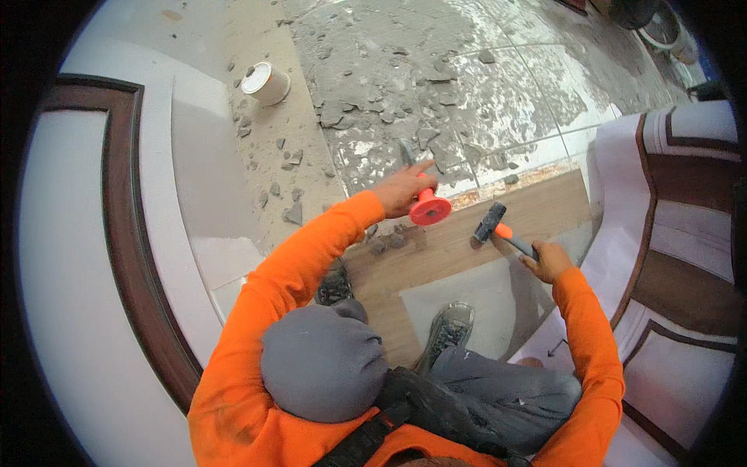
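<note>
Rubble-strewn floor (389,70), chisel (424,198) tip hidden.

A white cylindrical container (266,82) lies on the bare floor (272,156) among grey mortar rubble (373,109), beside a dark-trimmed white wall panel (124,233).

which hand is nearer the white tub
Left. The left hand, holding the chisel, is right of and below the white tub; the right hand is farther.
</note>
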`<action>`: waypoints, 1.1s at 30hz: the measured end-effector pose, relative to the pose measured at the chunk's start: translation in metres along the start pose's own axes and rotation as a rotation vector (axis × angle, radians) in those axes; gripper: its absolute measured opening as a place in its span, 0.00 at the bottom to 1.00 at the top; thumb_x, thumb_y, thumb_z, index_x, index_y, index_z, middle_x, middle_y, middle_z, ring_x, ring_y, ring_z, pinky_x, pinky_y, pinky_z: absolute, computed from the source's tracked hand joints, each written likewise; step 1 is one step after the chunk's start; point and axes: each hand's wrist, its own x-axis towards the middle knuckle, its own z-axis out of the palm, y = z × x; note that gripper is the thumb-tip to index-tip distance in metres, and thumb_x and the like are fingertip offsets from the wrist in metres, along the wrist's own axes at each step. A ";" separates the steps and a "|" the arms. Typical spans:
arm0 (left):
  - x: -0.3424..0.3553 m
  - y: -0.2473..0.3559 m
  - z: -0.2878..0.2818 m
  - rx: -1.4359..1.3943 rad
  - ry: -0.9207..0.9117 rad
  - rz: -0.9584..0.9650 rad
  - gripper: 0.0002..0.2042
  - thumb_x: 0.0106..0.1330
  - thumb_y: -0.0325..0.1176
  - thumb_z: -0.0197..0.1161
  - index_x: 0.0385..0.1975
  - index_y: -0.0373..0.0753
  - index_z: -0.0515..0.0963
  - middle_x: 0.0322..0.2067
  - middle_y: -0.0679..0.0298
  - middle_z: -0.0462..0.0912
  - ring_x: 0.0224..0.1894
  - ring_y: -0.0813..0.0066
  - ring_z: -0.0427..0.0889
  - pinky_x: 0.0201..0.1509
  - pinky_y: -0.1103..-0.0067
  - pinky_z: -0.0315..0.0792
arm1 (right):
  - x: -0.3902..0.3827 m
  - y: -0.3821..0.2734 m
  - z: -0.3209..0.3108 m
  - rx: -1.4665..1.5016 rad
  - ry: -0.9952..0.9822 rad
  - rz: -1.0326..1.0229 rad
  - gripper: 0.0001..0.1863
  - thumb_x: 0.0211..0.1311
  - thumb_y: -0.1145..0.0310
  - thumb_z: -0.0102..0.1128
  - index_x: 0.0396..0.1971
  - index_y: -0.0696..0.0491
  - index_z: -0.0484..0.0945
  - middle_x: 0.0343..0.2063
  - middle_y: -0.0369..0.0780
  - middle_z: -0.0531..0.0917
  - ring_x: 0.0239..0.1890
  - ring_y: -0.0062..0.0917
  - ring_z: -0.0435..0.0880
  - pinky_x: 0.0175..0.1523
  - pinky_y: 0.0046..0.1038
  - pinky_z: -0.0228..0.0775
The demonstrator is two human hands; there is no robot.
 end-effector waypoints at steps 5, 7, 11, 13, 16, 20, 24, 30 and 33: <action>0.010 0.025 -0.014 -0.465 -0.028 0.073 0.13 0.62 0.34 0.69 0.42 0.39 0.76 0.60 0.51 0.74 0.61 0.54 0.74 0.61 0.66 0.71 | -0.004 -0.014 -0.046 -0.041 0.032 -0.047 0.21 0.59 0.50 0.67 0.31 0.57 0.82 0.28 0.52 0.84 0.35 0.50 0.83 0.43 0.48 0.73; -0.004 0.028 -0.013 -0.561 0.035 0.026 0.11 0.63 0.33 0.68 0.41 0.38 0.77 0.56 0.54 0.78 0.59 0.59 0.76 0.60 0.68 0.72 | -0.003 -0.029 -0.074 -0.084 0.063 -0.066 0.21 0.59 0.51 0.68 0.30 0.57 0.83 0.28 0.52 0.84 0.33 0.50 0.84 0.42 0.48 0.73; -0.065 0.001 -0.038 -0.263 0.161 0.032 0.10 0.70 0.32 0.63 0.47 0.38 0.81 0.53 0.57 0.81 0.52 0.66 0.81 0.55 0.71 0.75 | 0.029 -0.049 -0.117 -0.054 0.086 -0.102 0.21 0.58 0.51 0.68 0.29 0.57 0.85 0.28 0.52 0.85 0.33 0.48 0.85 0.42 0.45 0.76; -0.126 -0.023 -0.059 -0.144 0.233 -0.068 0.12 0.71 0.33 0.62 0.50 0.37 0.80 0.52 0.59 0.81 0.52 0.67 0.81 0.52 0.73 0.77 | 0.050 -0.069 -0.133 -0.052 0.108 -0.177 0.18 0.58 0.54 0.68 0.29 0.57 0.85 0.28 0.52 0.85 0.34 0.48 0.86 0.43 0.44 0.77; -0.185 -0.021 -0.088 -0.296 0.513 -0.336 0.12 0.73 0.33 0.60 0.52 0.36 0.78 0.50 0.62 0.81 0.50 0.67 0.83 0.49 0.75 0.80 | 0.081 -0.092 -0.155 -0.134 0.118 -0.188 0.13 0.57 0.61 0.66 0.33 0.57 0.85 0.32 0.52 0.86 0.38 0.47 0.86 0.46 0.42 0.78; -0.216 0.058 -0.143 -0.506 0.845 -0.693 0.11 0.75 0.33 0.57 0.50 0.34 0.77 0.45 0.61 0.82 0.45 0.67 0.86 0.49 0.74 0.81 | 0.111 -0.112 -0.175 -0.167 -0.001 -0.117 0.13 0.56 0.69 0.62 0.40 0.57 0.85 0.39 0.52 0.86 0.44 0.45 0.87 0.49 0.41 0.79; -0.249 0.116 -0.164 -0.677 1.067 -0.892 0.12 0.77 0.37 0.54 0.48 0.33 0.74 0.46 0.58 0.83 0.42 0.68 0.88 0.46 0.76 0.81 | 0.106 -0.136 -0.192 -0.168 -0.061 -0.107 0.15 0.57 0.70 0.61 0.44 0.56 0.84 0.44 0.51 0.86 0.48 0.43 0.86 0.53 0.40 0.78; -0.244 0.131 -0.172 -0.655 1.140 -0.836 0.15 0.77 0.43 0.55 0.47 0.34 0.72 0.45 0.54 0.83 0.39 0.69 0.88 0.41 0.79 0.80 | 0.097 -0.169 -0.203 -0.290 -0.043 -0.114 0.14 0.60 0.68 0.61 0.45 0.53 0.84 0.46 0.46 0.87 0.51 0.40 0.86 0.55 0.38 0.78; -0.226 0.091 -0.176 -0.662 1.064 -0.792 0.14 0.77 0.41 0.55 0.46 0.34 0.73 0.43 0.56 0.84 0.37 0.70 0.87 0.39 0.79 0.79 | 0.097 -0.176 -0.204 -0.286 -0.033 -0.050 0.14 0.61 0.67 0.61 0.45 0.53 0.84 0.46 0.46 0.87 0.50 0.39 0.86 0.54 0.37 0.78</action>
